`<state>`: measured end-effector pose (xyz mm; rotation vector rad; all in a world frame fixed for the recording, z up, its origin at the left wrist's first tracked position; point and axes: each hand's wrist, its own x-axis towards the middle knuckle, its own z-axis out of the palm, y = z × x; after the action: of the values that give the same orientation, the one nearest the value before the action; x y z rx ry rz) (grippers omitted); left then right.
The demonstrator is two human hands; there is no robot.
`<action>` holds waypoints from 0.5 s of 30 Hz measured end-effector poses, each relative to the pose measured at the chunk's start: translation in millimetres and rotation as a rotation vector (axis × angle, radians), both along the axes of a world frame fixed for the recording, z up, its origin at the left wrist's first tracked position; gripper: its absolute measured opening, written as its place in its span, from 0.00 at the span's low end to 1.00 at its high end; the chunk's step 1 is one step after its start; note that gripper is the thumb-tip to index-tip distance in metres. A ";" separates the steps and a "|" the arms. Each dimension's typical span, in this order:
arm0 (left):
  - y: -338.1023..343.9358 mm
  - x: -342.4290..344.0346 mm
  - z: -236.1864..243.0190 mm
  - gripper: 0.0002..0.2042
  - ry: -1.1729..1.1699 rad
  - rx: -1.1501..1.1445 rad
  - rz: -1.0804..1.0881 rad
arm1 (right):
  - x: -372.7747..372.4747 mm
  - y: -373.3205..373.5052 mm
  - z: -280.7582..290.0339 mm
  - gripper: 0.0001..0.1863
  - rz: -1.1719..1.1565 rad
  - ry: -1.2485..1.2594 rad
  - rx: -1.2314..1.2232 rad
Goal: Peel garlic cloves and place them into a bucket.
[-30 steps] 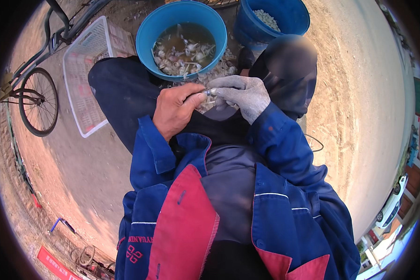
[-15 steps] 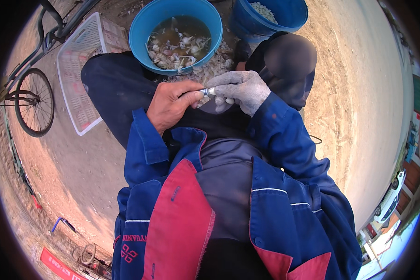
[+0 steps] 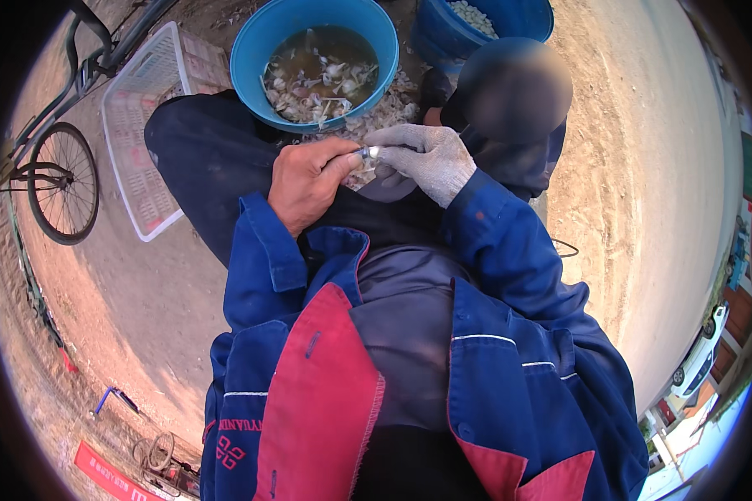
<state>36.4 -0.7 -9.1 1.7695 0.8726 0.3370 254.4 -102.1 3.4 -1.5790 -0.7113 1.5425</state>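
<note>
My bare left hand (image 3: pixel 307 185) is closed, thumb and forefinger pinching a small shiny metal piece (image 3: pixel 363 154) whose exact kind I cannot make out. Its tip touches a whitish garlic clove (image 3: pixel 374 152), pinched in the fingertips of my right hand (image 3: pixel 433 164), which wears a grey-white knit glove. Both hands meet over my lap. Just beyond them stands a blue tub (image 3: pixel 244 71) of brownish water with unpeeled garlic (image 3: pixel 326 79) in it. Garlic skins (image 3: pixel 376 125) lie heaped at its near side.
A second blue tub (image 3: pixel 443 37) at the far right holds peeled garlic cloves (image 3: pixel 473 18). A white plastic crate (image 3: pixel 142 142) stands left of my knee, beside a bicycle wheel (image 3: pixel 62 184). Another person's blurred head (image 3: pixel 516 88) is near my right knee.
Both hands have shifted slightly up, and the right glove's fingers have moved on the clove. The blurred head at the right has moved nearer.
</note>
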 end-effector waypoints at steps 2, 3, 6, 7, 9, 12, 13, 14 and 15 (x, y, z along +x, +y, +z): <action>-1.1 0.8 -2.0 0.10 0.002 0.005 0.006 | 0.6 -1.5 -2.8 0.16 0.032 -0.052 0.019; -1.7 1.4 -2.7 0.10 0.003 0.007 0.009 | 0.2 -1.9 -3.0 0.16 0.037 -0.078 0.026; -5.0 3.3 -2.5 0.09 0.006 -0.021 0.018 | -1.1 -2.7 -6.4 0.18 0.048 -0.128 0.042; -5.3 3.5 -3.6 0.09 0.009 -0.014 0.014 | -1.4 -2.7 -10.8 0.19 0.044 -0.128 0.042; -6.3 3.9 -7.2 0.09 0.015 0.001 0.007 | 0.4 -4.0 -16.3 0.19 0.060 -0.138 0.037; -10.3 4.5 -10.4 0.09 0.009 0.016 0.003 | 0.3 -3.8 -16.4 0.18 0.089 -0.155 0.048; -10.7 6.0 -9.9 0.09 0.015 0.017 0.006 | -1.3 -4.7 -17.3 0.17 0.074 -0.152 0.067; -11.2 7.7 -8.9 0.09 0.022 0.018 0.009 | -2.4 -5.4 -17.6 0.17 0.060 -0.150 0.086; -11.8 9.5 -8.1 0.09 0.029 0.019 0.012 | -2.6 -5.9 -17.3 0.17 0.056 -0.151 0.090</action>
<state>45.9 -12.5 -17.1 1.7916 0.9038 0.3294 251.8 -108.0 -13.9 -1.6326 -0.9027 1.4205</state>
